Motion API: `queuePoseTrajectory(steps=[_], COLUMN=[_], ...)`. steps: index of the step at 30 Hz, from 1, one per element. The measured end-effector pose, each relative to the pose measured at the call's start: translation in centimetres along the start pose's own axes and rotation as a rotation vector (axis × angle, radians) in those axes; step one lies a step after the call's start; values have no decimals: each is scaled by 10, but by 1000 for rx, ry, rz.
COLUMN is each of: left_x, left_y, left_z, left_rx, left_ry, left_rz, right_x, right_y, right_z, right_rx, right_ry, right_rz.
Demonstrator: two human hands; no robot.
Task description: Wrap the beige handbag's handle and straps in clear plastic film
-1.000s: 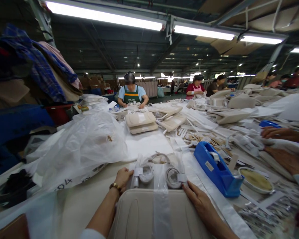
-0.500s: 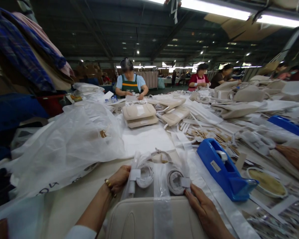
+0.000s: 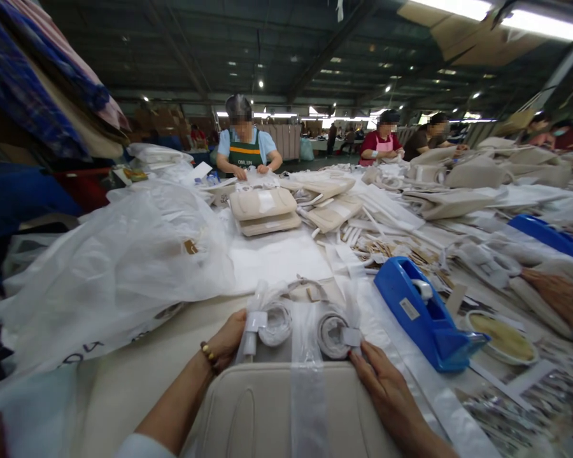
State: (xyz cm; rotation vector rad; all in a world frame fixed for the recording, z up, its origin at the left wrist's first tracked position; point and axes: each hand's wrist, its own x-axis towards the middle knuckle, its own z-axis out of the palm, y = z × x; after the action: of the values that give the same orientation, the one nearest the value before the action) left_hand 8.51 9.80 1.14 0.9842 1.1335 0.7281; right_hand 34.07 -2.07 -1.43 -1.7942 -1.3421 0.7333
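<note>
Beige bag w/ clear plastic strip down its middle is gripped betw. both hands: its L side by left hand, its R side by right hand. Two wrapped strap coils are seen betw. the hands, one near each. Blue tape dispenser is placed beyond right hand, to its R, w/ round dish farther R. Large plastic sack is spread beyond left hand, to its L

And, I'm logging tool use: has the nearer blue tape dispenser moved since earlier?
No: the tape dispenser stays beside the white bowl; only the view shifted.
</note>
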Motion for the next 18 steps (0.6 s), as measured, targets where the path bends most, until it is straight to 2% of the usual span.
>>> queuePoseTrajectory(steps=[4,7,11,15,18], left_x=[-3,-9,-9,-1,-1], left_y=[-5,-4,-4,-8,-13], left_z=[-8,-10,-9,-14,-20], left_rx=[-48,-8,123,231,311], left_ry=[-65,-88,-1,120,158], left_rz=[6,61,188,253,304], right_x=[0,0,1,1,1], right_y=[-1,-1,0,1,0], right_z=[-1,-1,-2,-2,-2], right_rx=[17,23,27,37,28], right_ry=[0,-5,12,29,25], right_rz=[-15,-13,-9,-31,-19])
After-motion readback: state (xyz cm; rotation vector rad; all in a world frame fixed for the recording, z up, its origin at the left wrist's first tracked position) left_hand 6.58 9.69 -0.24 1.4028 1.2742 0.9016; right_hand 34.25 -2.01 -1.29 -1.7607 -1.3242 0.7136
